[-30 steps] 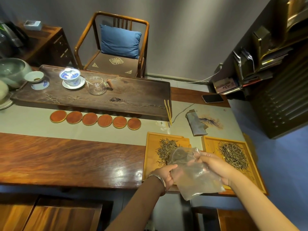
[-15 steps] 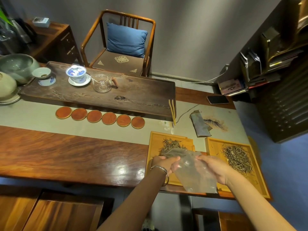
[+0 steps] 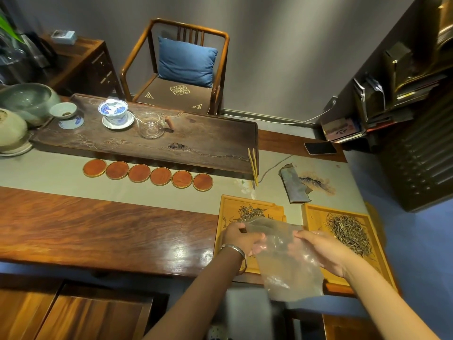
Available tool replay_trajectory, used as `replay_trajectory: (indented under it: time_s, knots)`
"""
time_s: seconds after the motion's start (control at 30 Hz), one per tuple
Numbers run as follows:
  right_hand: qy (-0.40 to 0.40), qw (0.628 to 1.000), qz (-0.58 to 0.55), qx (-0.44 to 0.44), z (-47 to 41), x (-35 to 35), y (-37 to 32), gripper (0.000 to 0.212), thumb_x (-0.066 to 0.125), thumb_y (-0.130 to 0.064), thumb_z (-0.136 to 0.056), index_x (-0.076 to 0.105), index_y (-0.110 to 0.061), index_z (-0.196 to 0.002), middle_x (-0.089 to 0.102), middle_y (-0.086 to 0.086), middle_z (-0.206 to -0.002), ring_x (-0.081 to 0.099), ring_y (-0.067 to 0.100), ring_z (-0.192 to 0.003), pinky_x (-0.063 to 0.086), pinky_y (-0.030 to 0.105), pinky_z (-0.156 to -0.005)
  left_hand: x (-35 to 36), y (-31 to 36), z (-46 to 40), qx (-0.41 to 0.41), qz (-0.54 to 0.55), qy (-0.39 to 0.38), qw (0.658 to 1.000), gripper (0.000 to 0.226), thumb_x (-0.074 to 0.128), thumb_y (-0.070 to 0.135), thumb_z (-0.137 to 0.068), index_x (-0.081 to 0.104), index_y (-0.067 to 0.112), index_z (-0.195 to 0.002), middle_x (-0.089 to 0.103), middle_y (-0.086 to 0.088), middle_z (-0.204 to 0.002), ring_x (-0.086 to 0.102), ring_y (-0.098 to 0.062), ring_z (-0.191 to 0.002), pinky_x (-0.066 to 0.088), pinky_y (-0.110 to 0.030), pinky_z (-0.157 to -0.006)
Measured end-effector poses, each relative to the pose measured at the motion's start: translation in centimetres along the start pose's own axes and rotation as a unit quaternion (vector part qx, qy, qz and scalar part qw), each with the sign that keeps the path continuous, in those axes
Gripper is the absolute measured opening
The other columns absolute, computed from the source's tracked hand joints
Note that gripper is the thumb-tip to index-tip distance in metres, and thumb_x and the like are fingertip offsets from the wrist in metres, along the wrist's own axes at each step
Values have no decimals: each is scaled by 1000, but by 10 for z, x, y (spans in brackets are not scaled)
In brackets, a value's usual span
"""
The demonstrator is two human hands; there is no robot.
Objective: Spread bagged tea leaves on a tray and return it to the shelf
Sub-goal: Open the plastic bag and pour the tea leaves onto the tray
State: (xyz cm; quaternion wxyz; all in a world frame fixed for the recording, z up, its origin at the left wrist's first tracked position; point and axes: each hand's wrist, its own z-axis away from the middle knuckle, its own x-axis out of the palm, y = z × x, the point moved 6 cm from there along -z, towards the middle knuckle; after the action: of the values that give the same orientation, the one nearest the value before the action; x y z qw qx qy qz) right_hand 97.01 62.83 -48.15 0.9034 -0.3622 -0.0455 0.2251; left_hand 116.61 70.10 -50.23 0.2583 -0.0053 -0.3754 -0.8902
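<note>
Tea leaves (image 3: pixel 250 212): loose pile on near tray (image 3: pixel 228 207) at bench (image 3: pixel 98 231) edge. Plastic bag (image 3: pixel 286 261): above that tray; our left hand (image 3: pixel 241 238) and right hand (image 3: pixel 323 251) each pinch it.

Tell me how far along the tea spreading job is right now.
Done: the right tray already holds spread tea leaves. In hand: the left hand and right hand grip a clear bag over the left tray, which has some leaves. Left: returning the tray to the shelf.
</note>
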Motion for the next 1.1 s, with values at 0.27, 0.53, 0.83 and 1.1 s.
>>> replay_trajectory:
  time_s: [0.27,0.53,0.83,1.1]
  knots:
    - [1,999,-53,6,-3,11,10,33,59,-31,-91,70,-3,-105,74,17,-95,72,25,-78,60,32,-65,4,-9,5,8,-57,-55,997,71,82,8,-48,50,18,-111,64,-23,-107,68,-37,-91,57,-55,-77]
    - [22,998,-58,-3,2,11,14,14,60,-5,-89,65,5,-97,72,14,-73,65,20,-55,58,26,-52,-7,-14,7,32,-194,-80,977,79,73,31,-45,51,22,-120,64,-9,-109,65,-23,-91,58,-36,-73]
    - [43,998,-41,-31,12,10,17,14,66,-16,-85,70,-3,-84,67,20,-80,48,26,-71,52,31,-68,-12,-5,15,42,-184,-136,973,50,52,-7,-78,45,21,-120,56,-9,-79,58,-8,-35,42,-16,-35]
    - [13,992,-89,-93,10,28,-5,20,59,-15,-90,66,1,-99,73,11,-82,69,16,-68,55,24,-57,-36,25,7,126,-146,-28,981,14,72,14,-78,60,21,-84,65,-14,-101,59,-17,-65,47,-18,-45]
